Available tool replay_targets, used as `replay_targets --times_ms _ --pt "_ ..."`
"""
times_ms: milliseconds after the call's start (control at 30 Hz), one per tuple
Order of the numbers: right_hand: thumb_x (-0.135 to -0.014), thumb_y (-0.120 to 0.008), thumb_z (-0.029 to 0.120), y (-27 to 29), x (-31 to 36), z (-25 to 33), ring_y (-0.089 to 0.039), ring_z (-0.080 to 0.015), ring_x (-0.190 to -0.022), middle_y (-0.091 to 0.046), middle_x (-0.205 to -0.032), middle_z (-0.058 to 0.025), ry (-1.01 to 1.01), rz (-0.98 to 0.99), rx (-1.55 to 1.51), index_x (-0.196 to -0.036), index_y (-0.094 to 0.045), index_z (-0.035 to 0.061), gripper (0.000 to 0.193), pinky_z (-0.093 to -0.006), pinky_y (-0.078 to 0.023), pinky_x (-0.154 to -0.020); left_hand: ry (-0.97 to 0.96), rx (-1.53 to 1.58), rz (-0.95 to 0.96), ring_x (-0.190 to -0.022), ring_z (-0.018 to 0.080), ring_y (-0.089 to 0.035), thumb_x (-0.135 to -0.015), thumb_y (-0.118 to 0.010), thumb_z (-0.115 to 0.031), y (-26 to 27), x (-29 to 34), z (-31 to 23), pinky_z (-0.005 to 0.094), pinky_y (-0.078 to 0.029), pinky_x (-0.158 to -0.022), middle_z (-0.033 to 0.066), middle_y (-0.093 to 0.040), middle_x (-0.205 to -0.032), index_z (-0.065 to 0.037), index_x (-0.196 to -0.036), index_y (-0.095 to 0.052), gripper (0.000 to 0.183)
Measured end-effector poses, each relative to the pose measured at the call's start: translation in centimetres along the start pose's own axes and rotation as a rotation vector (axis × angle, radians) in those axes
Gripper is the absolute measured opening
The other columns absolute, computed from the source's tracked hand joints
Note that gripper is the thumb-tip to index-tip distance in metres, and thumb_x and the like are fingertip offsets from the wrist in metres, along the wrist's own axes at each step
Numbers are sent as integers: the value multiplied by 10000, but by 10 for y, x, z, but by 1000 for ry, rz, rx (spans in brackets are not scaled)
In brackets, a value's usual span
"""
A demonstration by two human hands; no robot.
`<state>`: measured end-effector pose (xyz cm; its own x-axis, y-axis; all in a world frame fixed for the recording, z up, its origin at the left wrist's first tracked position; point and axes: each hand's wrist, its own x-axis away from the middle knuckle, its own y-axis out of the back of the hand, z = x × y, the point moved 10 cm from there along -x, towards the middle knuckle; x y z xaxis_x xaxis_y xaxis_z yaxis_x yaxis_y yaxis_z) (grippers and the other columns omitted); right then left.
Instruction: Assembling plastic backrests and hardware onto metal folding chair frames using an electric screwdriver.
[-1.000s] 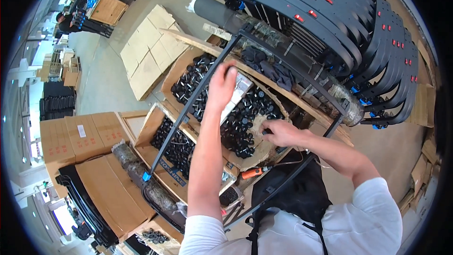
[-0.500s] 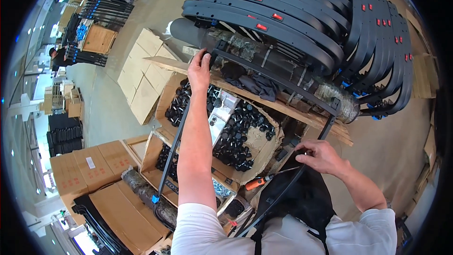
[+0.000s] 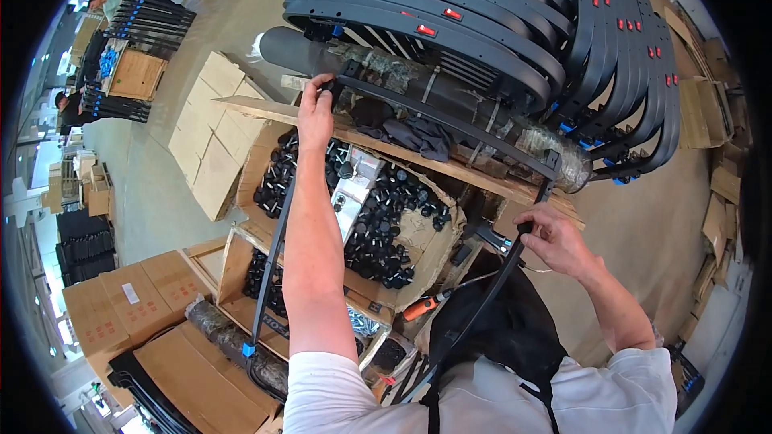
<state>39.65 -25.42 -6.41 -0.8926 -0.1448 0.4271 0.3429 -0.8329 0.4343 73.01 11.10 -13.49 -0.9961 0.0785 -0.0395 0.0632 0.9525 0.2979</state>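
Observation:
A black metal tube frame [image 3: 450, 116] spans the workbench, its crossbar at the far side and two legs running back toward me. At its far left corner, my left hand [image 3: 316, 112] is closed on a small dark round piece that looks like a knob, mostly hidden by the fingers. Beside the right leg, my right hand [image 3: 555, 243] pinches a black knob [image 3: 525, 227] between thumb and fingers, against the tube. The left leg ends in a blue cap [image 3: 248, 350]. Between the legs lies a cardboard bin of black knob bolts [image 3: 386, 225].
Behind the crossbar are a wrapped roll [image 3: 297, 52] and stacked dark curved frames [image 3: 434, 12] with red tags. An orange-handled tool [image 3: 422, 306] lies by the bin. Brown cartons [image 3: 137, 289] stand at left. Two people work at the far left.
My right hand has moved up along the right leg, bringing the knob against the tube. My left hand stays at the far left corner. The whole view has shifted slightly.

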Motion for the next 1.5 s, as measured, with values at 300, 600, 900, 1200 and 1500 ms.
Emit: replay_targets --times_ms 300,600,900,1200,1500 --pt "-895 -712 13 43 13 -19 -655 -199 -870 -653 -1114 -87 -65 -223 171 -1219 -685 38 326 -338 -543 -720 -275 -204 -63 -1220 307 -626 -1025 -664 -169 -2 0 -18 392 -463 -1103 145 -685 -1270 -90 -1262 -729 258" --pt "-900 -704 -25 69 7 -26 -657 -225 -916 -640 -1161 -105 64 -412 334 -1238 -671 37 345 -350 -572 -798 -124 -49 3 -1196 181 -624 -1104 -471 -80 -6 0 -4 307 -438 -1100 69 -696 -1287 -49 -1296 -686 291" --pt "-917 -719 31 65 -3 -10 -691 -276 -894 -641 -1124 -126 59 -325 454 -1214 -683 17 300 -393 -584 -777 -121 -223 -83 -1233 254 -631 -1056 -593 -122 0 1 -14 351 -449 -1118 105 -675 -1342 -102 -1303 -720 279" --pt "-1003 -685 299 59 -23 -2 -732 -387 -876 -742 -969 -193 -28 -288 761 -1220 -663 42 337 -488 -575 -766 2 74 14 -1265 279 -629 -1065 -575 -149 -2 -1 6 363 -455 -1112 150 -661 -1370 -121 -1335 -708 303" --pt "-1036 -633 326 60 -28 -8 -730 -417 -813 -730 -794 -203 -172 -212 804 -1169 -598 25 331 -519 -567 -749 -197 -200 -93 -1225 247 -628 -1069 -597 -202 7 5 -18 345 -457 -1091 134 -662 -1362 -124 -1351 -696 309"
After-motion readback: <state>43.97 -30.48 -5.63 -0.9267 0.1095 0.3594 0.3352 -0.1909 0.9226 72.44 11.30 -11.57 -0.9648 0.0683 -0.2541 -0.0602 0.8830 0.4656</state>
